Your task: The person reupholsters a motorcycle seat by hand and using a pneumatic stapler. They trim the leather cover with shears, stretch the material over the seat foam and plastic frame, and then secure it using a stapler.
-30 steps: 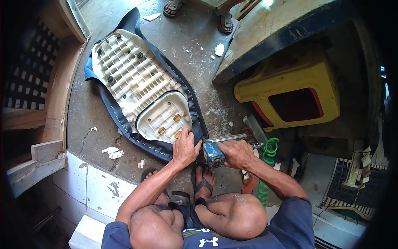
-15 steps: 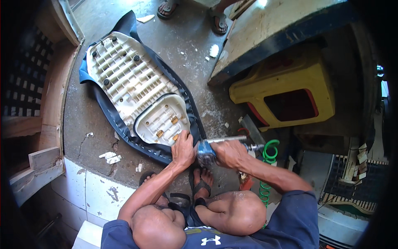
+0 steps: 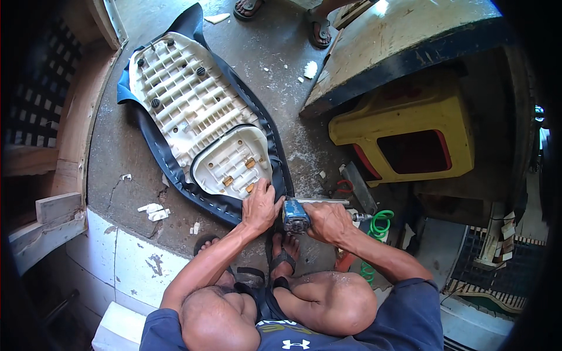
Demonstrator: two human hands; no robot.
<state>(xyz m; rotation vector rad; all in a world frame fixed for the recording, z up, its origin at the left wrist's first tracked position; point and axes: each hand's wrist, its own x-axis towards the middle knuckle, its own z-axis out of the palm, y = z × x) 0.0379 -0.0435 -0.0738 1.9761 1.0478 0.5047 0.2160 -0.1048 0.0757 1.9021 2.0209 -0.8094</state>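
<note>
An upturned motorcycle seat with a cream ribbed plastic base (image 3: 184, 96) lies on the floor in front of me. Its black cover (image 3: 155, 149) is folded over the rim, with a row of staples along the fold. My left hand (image 3: 260, 207) is closed on the cover's edge at the seat's near end, fingers pressed over the base rim. A blue staple gun (image 3: 295, 215) is gripped in my right hand (image 3: 328, 222), close beside the left hand at the near right rim. Whether its nose touches the cover cannot be made out.
A green coiled hose (image 3: 381, 219) runs beside my right forearm. At right, a yellow plastic case (image 3: 345, 126) sits under a wooden bench (image 3: 404, 44). White foam scraps (image 3: 155, 212) litter the floor. Another person's sandalled foot (image 3: 319, 29) stands beyond the seat. White tiles (image 3: 137, 263) lie front left.
The view has shifted slightly. The staple gun, blurred before, now shows sharply, and its body is turned a little beside the rim. My left hand stays on the cover's edge.
</note>
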